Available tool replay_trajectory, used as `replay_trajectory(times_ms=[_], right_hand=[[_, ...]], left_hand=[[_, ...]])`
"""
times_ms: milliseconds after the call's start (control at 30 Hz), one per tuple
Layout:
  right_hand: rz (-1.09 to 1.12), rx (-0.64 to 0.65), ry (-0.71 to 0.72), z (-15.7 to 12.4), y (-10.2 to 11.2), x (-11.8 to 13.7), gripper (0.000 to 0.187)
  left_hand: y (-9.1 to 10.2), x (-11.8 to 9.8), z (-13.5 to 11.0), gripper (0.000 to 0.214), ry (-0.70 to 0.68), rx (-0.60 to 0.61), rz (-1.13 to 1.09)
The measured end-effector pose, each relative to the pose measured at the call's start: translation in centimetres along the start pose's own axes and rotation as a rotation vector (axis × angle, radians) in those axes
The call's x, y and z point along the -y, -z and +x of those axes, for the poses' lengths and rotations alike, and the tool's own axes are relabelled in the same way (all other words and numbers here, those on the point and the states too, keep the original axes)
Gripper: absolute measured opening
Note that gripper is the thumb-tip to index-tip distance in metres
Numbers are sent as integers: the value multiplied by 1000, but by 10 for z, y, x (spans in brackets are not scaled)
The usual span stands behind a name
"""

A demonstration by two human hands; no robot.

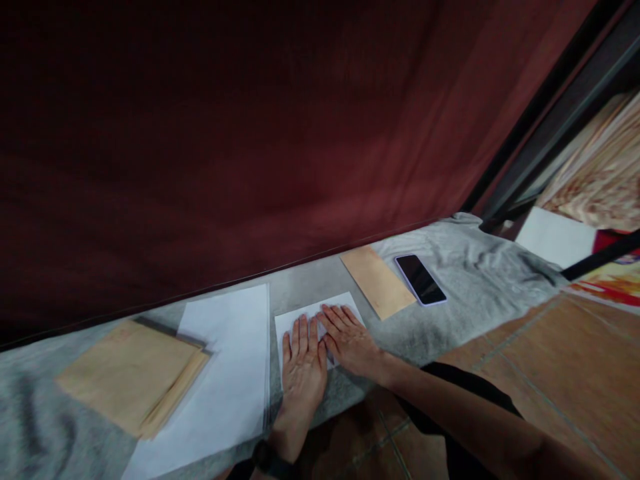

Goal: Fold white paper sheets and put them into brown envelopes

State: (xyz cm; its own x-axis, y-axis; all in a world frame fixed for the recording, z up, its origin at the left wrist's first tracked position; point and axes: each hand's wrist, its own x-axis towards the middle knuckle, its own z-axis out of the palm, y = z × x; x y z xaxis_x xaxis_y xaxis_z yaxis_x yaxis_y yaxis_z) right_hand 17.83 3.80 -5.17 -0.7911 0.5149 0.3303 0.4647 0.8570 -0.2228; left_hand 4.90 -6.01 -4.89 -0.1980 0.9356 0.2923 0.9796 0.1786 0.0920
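My left hand (pixel 304 363) and my right hand (pixel 353 343) lie flat, side by side, on a small white sheet of paper (pixel 295 319); whether it is folded I cannot tell. The fingers are stretched out, and the hands hide most of the paper's middle. To the right of the paper lies a single brown envelope (pixel 379 281). Left of my hands are large white sheets (pixel 233 360), with a stack of brown envelopes (pixel 133 373) resting partly over them.
A phone (pixel 421 279) with a dark screen lies right of the single envelope. Grey cloth (pixel 480 267) covers the narrow surface. A dark red panel (pixel 280 147) rises behind it. Floor tiles (pixel 565 373) and a dark metal frame (pixel 545 120) are at the right.
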Motion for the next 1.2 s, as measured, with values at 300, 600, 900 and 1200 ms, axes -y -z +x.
replay_trajectory(times_ms=[300,600,900,1200], right_hand=[[-11,-17,-132,-9,2,-19,59],[-65,-7,-121,-16,10,-29,61],[-42,68,-184,-13,17,-30,56],[12,129,-468,13,41,-31,53]], left_hand=[[-6,15,-12,58,91,-42,-72],[-4,18,-20,59,129,-68,-46],[16,14,-25,59,-217,47,-73],[11,-17,-19,50,-228,64,-61]])
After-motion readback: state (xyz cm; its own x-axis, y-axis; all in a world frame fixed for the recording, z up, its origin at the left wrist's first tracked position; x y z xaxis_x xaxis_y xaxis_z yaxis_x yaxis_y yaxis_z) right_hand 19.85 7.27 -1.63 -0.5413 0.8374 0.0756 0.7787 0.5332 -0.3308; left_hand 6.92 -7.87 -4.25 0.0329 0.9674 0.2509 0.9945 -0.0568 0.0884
